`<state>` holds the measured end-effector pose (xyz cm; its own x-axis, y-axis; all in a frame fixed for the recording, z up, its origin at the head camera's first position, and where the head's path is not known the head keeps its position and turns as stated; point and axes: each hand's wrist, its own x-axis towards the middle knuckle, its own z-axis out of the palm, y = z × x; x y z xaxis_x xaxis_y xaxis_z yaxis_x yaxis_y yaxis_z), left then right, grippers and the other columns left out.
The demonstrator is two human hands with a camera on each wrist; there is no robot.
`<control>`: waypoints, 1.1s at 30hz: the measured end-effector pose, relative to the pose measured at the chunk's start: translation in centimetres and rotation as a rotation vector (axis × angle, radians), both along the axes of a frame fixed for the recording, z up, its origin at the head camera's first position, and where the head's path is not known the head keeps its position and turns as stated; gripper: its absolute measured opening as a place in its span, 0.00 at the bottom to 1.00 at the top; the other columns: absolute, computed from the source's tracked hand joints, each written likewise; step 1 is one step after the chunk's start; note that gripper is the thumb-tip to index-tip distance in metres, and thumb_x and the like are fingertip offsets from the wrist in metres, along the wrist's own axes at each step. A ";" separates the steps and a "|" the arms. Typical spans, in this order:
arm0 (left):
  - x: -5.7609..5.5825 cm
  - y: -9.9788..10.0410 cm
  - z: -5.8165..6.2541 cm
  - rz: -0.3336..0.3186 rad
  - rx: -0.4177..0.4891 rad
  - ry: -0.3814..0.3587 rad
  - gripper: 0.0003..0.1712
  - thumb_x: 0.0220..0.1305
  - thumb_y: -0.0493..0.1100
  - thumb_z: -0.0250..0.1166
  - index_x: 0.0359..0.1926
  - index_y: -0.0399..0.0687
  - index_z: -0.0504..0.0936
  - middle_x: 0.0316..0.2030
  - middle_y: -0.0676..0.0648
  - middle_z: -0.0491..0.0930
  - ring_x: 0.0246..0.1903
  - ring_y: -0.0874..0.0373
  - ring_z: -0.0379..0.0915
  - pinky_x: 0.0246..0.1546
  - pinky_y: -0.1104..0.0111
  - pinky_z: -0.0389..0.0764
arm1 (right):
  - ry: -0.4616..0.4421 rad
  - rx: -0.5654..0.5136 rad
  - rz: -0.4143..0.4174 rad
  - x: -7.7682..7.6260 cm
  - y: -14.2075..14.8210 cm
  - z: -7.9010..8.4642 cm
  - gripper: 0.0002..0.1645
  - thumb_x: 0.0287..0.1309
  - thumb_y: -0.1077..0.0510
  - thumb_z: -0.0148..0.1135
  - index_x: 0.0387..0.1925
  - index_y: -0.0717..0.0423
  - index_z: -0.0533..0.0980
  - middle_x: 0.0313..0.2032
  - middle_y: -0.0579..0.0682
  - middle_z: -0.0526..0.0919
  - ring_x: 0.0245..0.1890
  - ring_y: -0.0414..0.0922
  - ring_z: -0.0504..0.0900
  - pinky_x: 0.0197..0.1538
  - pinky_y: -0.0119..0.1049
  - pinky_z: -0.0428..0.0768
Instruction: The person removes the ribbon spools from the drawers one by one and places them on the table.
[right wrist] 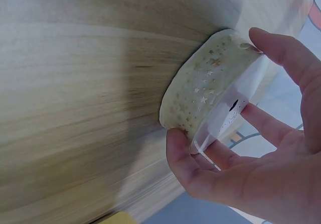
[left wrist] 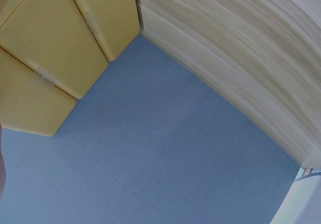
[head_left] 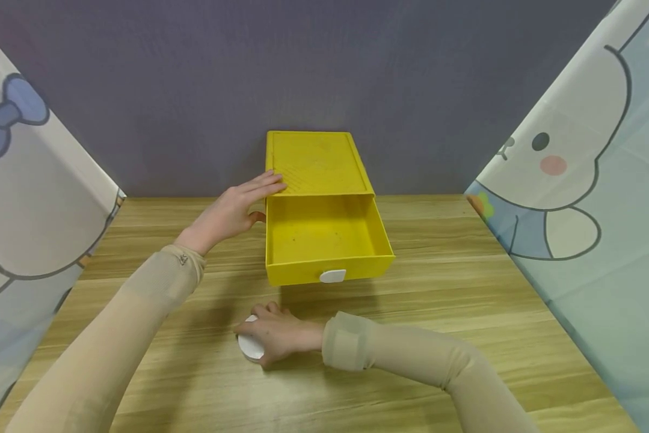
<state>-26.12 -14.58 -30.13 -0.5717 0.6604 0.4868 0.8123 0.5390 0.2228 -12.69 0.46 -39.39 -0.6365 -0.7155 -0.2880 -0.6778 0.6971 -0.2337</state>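
Head view: left hand (head_left: 232, 207) straight-fingered on one yellow box (head_left: 319, 159), one drawer (head_left: 297, 273) out; right hand (head_left: 281, 338) gripping one round item (head_left: 251, 347).

screened-off tabletop workspace suggested, wood-grain table (head_left: 454, 276) backed by a plain grey-blue panel (head_left: 194, 90), flanked on both sides by cartoon-printed sheets (head_left: 568, 138)

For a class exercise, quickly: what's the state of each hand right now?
Left hand: open, resting on the yellow drawer unit.
Right hand: holding the round white object with star-patterned sides.
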 end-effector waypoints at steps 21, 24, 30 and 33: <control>-0.1 -0.1 0.0 0.003 0.011 -0.001 0.42 0.49 0.21 0.67 0.66 0.40 0.68 0.69 0.39 0.64 0.70 0.42 0.58 0.60 0.51 0.76 | 0.076 0.018 -0.015 0.9 0.9 2.2 0.50 0.38 0.43 0.79 0.65 0.34 0.66 0.62 0.51 0.68 0.59 0.48 0.69 0.52 0.37 0.76; -0.2 -0.1 -0.1 0.003 0.010 -0.005 0.42 0.48 0.21 0.67 0.66 0.40 0.68 0.69 0.39 0.64 0.70 0.42 0.58 0.60 0.51 0.75 | 0.072 0.007 -0.004 1.1 1.2 2.9 0.48 0.40 0.43 0.77 0.66 0.34 0.66 0.65 0.51 0.67 0.63 0.51 0.68 0.56 0.42 0.78; -0.2 -0.1 -0.1 -0.002 0.009 -0.006 0.42 0.48 0.21 0.68 0.66 0.41 0.68 0.69 0.39 0.64 0.70 0.42 0.58 0.61 0.52 0.75 | 0.089 -0.013 0.010 1.9 2.6 4.9 0.45 0.44 0.43 0.75 0.65 0.36 0.68 0.66 0.46 0.68 0.63 0.50 0.69 0.58 0.42 0.77; -0.2 0.0 -0.1 -0.007 0.014 -0.007 0.42 0.47 0.21 0.68 0.66 0.41 0.69 0.69 0.39 0.65 0.70 0.42 0.58 0.61 0.51 0.75 | 0.128 -0.008 0.008 2.4 3.3 5.9 0.43 0.45 0.43 0.75 0.64 0.35 0.68 0.65 0.44 0.69 0.62 0.48 0.70 0.57 0.39 0.77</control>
<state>-26.27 -14.59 -30.23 -0.5704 0.6577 0.4920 0.8146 0.5299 0.2359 -10.25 3.76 -33.50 -0.6616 -0.7230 -0.1991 -0.7082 0.6897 -0.1510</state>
